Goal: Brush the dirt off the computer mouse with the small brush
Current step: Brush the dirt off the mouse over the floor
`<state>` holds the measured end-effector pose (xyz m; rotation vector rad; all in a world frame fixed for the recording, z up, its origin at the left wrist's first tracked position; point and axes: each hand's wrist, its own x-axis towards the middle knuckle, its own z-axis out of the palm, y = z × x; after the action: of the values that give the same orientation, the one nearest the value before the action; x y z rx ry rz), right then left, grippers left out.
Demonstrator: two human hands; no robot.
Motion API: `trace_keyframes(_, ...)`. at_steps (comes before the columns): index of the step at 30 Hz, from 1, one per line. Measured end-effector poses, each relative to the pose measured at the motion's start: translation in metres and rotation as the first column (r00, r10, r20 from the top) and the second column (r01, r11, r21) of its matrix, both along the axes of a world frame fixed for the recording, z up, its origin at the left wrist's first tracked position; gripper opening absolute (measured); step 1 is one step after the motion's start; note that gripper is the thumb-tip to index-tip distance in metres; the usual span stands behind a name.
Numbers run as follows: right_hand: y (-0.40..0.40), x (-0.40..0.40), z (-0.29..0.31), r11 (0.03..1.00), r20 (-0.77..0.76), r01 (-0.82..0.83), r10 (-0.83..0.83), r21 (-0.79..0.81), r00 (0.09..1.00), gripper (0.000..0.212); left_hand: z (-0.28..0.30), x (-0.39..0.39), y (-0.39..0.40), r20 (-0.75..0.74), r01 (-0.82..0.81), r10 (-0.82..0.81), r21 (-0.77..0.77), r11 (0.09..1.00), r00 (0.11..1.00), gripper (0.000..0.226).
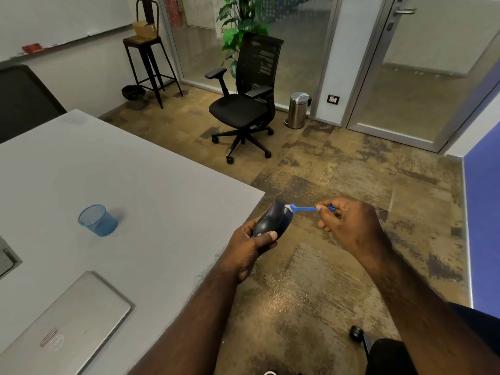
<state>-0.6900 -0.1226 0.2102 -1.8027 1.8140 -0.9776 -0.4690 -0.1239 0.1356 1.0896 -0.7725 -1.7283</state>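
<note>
A dark computer mouse is held in the air just off the table's right edge, gripped from below and behind by my left hand, thumb across its near end. My right hand pinches the end of a small blue brush. The brush's white bristle head rests against the far right end of the mouse. Its handle runs level from the mouse to my fingers.
The grey table carries a blue mesh cup and a shut silver laptop. On the patterned floor stand a black office chair, a steel bin and a tall stool. Another chair's wheel is near my right arm.
</note>
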Motion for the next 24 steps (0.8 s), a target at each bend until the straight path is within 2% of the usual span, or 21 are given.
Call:
trace_keyframes(4,0.008,0.002,0.002,0.965,0.118,-0.250,0.241,0.072,0.963,0.012,0.001,0.000,-0.001,-0.084,-0.028,0.031,0.032,0.999,0.996,0.033)
trace_keyframes(6,0.007,0.000,0.002,0.975,0.093,-0.212,0.206,0.065,0.974,0.012,0.001,0.000,0.000,-0.096,-0.022,0.026,0.037,0.999,0.995,0.033)
trace_keyframes(10,0.003,0.001,0.001,0.999,-0.035,-0.037,0.036,-0.033,0.999,0.014,0.000,0.001,0.001,-0.128,-0.014,0.024,0.081,0.997,0.991,0.039)
trace_keyframes(15,0.012,0.007,0.000,0.976,0.034,-0.218,0.218,0.011,0.975,0.011,0.000,0.005,0.001,-0.237,-0.048,0.080,0.139,0.989,0.968,0.039)
trace_keyframes(17,0.013,0.007,0.000,0.977,0.040,-0.214,0.214,-0.004,0.976,0.012,-0.001,0.007,0.001,-0.260,-0.064,0.103,0.156,0.986,0.960,0.042)
trace_keyframes(21,0.008,0.007,0.002,0.994,-0.031,-0.062,0.059,-0.085,0.998,0.021,-0.004,0.005,0.002,-0.197,-0.083,0.113,0.157,0.984,0.974,0.028)
trace_keyframes(24,0.011,0.011,0.004,0.985,-0.053,-0.168,0.165,-0.050,0.985,0.017,-0.004,0.004,0.002,-0.084,-0.079,0.091,0.132,0.988,0.992,0.016)
